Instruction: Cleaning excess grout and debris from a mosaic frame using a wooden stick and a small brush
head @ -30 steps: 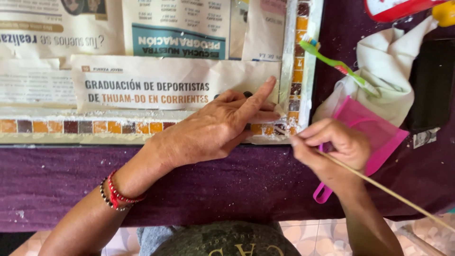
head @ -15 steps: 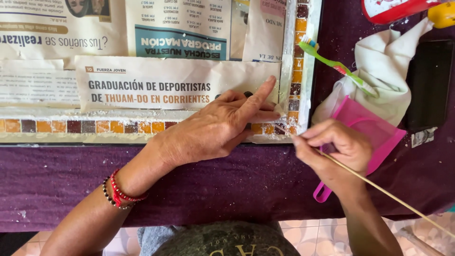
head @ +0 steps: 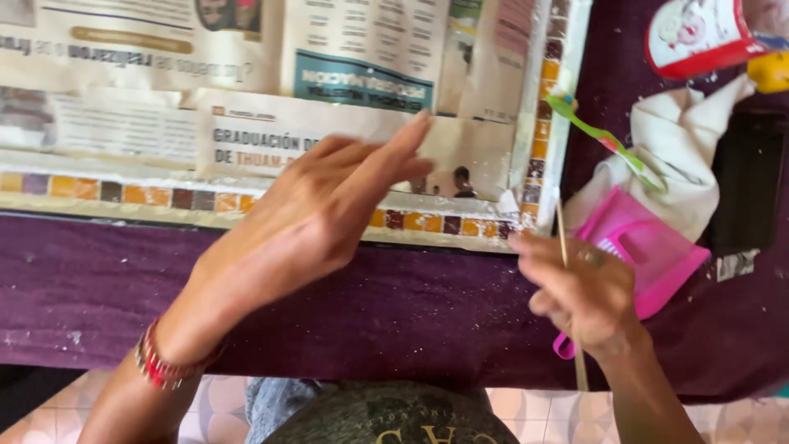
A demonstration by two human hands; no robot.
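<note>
A mosaic-bordered frame [head: 460, 224] with orange, brown and purple tiles lies on a purple cloth [head: 394, 312], its middle covered with newspaper [head: 246, 90]. My left hand [head: 320, 214] hovers over the frame's lower edge, fingers stretched out and apart, holding nothing. My right hand [head: 583, 292] is shut on a thin wooden stick [head: 561, 234] that stands almost upright by the frame's lower right corner. A red beaded bracelet [head: 156, 366] is on my left wrist.
A pink plastic scoop [head: 649, 247] lies right of my right hand on a white cloth [head: 666, 140]. A green toothbrush [head: 596, 136] rests across the frame's right edge. A red-and-white container [head: 699, 37] and a yellow object [head: 771, 72] sit at top right.
My left hand has lifted off the frame's edge and its fingers have spread. My right hand has turned the stick from slanting low to nearly upright. The view has moved closer.
</note>
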